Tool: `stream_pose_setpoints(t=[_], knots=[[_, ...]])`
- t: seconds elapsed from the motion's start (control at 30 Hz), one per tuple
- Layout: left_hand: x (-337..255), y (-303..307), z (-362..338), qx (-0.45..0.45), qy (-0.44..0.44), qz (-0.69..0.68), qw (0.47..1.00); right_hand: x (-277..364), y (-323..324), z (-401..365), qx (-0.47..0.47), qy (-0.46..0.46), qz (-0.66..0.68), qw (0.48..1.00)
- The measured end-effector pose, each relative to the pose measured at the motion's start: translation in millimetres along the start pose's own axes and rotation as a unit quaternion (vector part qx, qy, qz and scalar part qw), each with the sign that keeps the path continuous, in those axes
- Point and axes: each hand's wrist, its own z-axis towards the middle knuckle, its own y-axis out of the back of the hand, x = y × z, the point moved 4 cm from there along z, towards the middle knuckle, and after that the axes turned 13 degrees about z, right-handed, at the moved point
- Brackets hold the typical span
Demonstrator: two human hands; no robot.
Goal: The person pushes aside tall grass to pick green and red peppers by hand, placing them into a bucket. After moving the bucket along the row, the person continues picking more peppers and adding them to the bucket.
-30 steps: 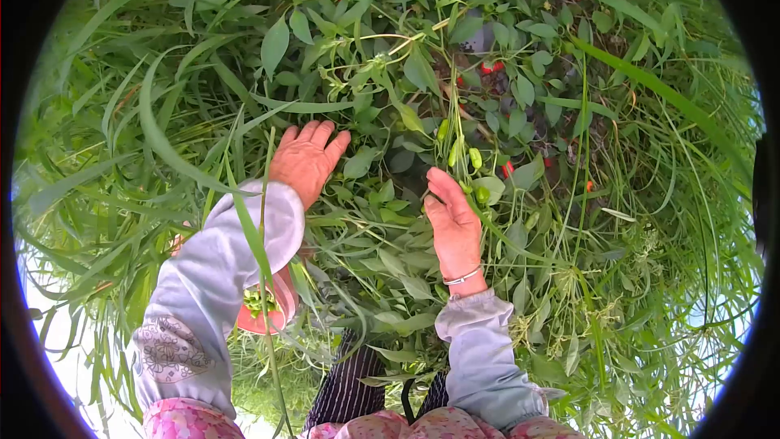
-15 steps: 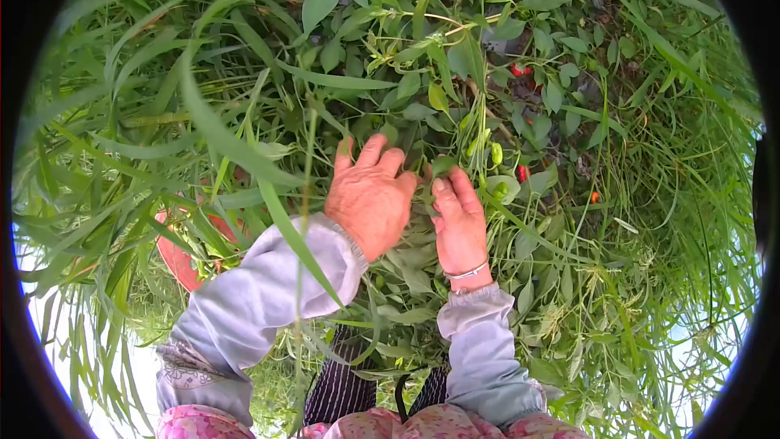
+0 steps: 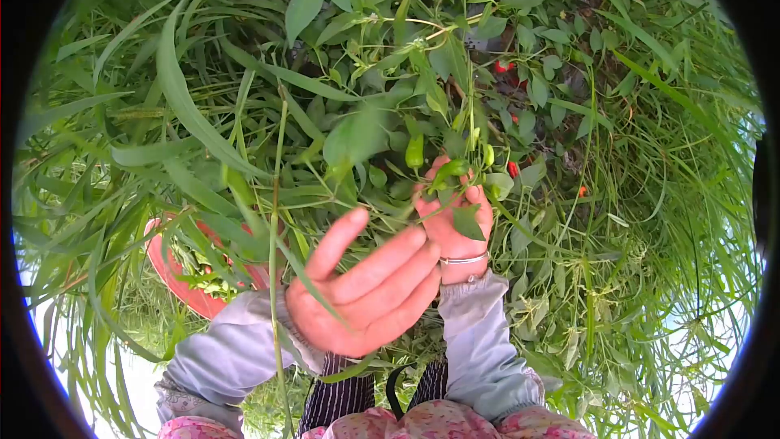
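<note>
My left hand (image 3: 366, 289) is open with its palm up and fingers stretched apart, crossing in front of my right wrist; it holds nothing. My right hand (image 3: 455, 223), with a thin bracelet at the wrist, has its fingers curled about a leafy pepper sprig (image 3: 466, 221). A green pepper (image 3: 450, 169) lies at those fingertips; leaves hide part of the grip. Just above hangs another green pepper (image 3: 415, 151), and a small pale-green pepper (image 3: 488, 154) is to the right. A red pepper (image 3: 513, 169) shows beyond them.
A red container (image 3: 166, 264) with green and some red pieces inside stands at the left, partly behind grass. Long grass blades (image 3: 183, 89) arch across the left side. More red peppers (image 3: 504, 67) show farther up among the leaves.
My left hand has drawn back down from the foliage and turned palm up. My right hand has turned its palm into view and moved slightly down. A green pepper has come into sight above it.
</note>
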Motion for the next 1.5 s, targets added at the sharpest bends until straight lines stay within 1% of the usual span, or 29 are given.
stream_pose_setpoints(t=[0.07, 0.1, 0.13, 0.17, 0.2, 0.23, 0.27, 0.3, 0.33, 0.37, 0.4, 0.43, 0.5, 0.6, 0.63, 0.73, 0.83, 0.93, 0.97, 1.07, 1.1, 1.13, 1.2, 1.27, 1.33, 1.4, 1.43, 1.47, 1.5], knots=[[4, 7, -5, 0.022, -0.002, -0.056, 0.998, -2, -5, 1, 0.026, 0.042, 0.054, 0.997], [17, 0, -3, -0.013, 0.07, -0.104, 0.992, -2, -11, -2, -0.021, 0.056, 0.054, 0.997], [29, -5, -3, -0.055, 0.199, -0.194, 0.959, 0, -13, -1, -0.008, 0.059, 0.056, 0.997], [41, -11, -4, -0.095, 0.323, -0.277, 0.9, 0, -15, 0, 0.005, 0.06, 0.058, 0.997], [52, -17, -8, -0.131, 0.439, -0.352, 0.816, -1, -16, 0, 0.016, 0.06, 0.061, 0.996], [60, -23, -8, -0.053, 0.44, -0.319, 0.838, -4, -25, -4, -0.006, 0.074, 0.074, 0.995], [73, -31, -15, 0.026, 0.438, -0.285, 0.852, -4, -25, -3, 0.019, 0.065, 0.093, 0.993], [79, -41, -17, 0.067, 0.402, -0.255, 0.877, -4, -24, -1, 0.043, 0.058, 0.114, 0.991], [85, -51, -20, 0.105, 0.361, -0.225, 0.899, -5, -23, -1, 0.064, 0.05, 0.135, 0.987], [86, -63, -21, 0.103, 0.286, -0.199, 0.932, -4, -23, -1, 0.074, 0.053, 0.118, 0.989], [86, -74, -22, 0.099, 0.206, -0.171, 0.958, -5, -24, -2, 0.066, 0.053, 0.129, 0.988], [86, -89, -27, 0.139, 0.165, -0.108, 0.97, -5, -26, -2, 0.061, 0.053, 0.14, 0.987], [85, -111, -39, 0.216, 0.085, 0.019, 0.973, -5, -27, 0, 0.064, 0.048, 0.154, 0.985], [73, -114, -71, 0.325, 0.013, 0.051, 0.944, -4, -25, 1, 0.077, 0.036, 0.156, 0.984], [73, -111, -82, 0.308, 0.0, 0.063, 0.949, -4, -25, 0, 0.094, 0.041, 0.139, 0.985], [82, -95, -113, 0.337, 0.066, 0.02, 0.939, -2, -24, 0, 0.09, 0.044, 0.136, 0.986], [85, -91, -149, 0.402, 0.062, 0.022, 0.913, -2, -24, 1, 0.083, 0.035, 0.152, 0.984], [92, -107, -155, 0.471, 0.193, 0.031, 0.86, -3, -28, 0, 0.081, 0.038, 0.152, 0.984], [96, -111, -149, 0.473, 0.186, -0.017, 0.861, -2, -29, 1, 0.082, 0.037, 0.156, 0.984], [121, -128, -154, 0.44, 0.318, -0.076, 0.837, -1, -25, 1, 0.08, 0.034, 0.161, 0.983], [129, -137, -169, 0.418, 0.42, -0.151, 0.791, 0, -25, 1, 0.08, 0.036, 0.158, 0.984], [136, -146, -184, 0.377, 0.518, -0.216, 0.737, 0, -25, 1, 0.078, 0.038, 0.154, 0.984], [141, -157, -194, 0.263, 0.528, -0.278, 0.758, 0, -25, 1, 0.081, 0.036, 0.152, 0.984], [142, -164, -198, 0.165, 0.522, -0.31, 0.777, 0, -25, 2, 0.086, 0.035, 0.149, 0.984], [132, -137, -142, 0.268, 0.429, -0.154, 0.849, 0, -23, 2, 0.087, 0.035, 0.146, 0.985], [139, -151, -137, 0.196, 0.442, -0.245, 0.84, -1, -23, 2, 0.091, 0.035, 0.137, 0.986], [124, -134, -99, 0.235, 0.327, -0.092, 0.911, -1, -23, 2, 0.094, 0.036, 0.132, 0.986], [108, -126, -68, 0.265, 0.197, 0.066, 0.942, -1, -23, 2, 0.09, 0.037, 0.131, 0.986], [100, -128, -49, 0.243, 0.172, 0.059, 0.953, -1, -24, 1, 0.087, 0.039, 0.13, 0.987]])
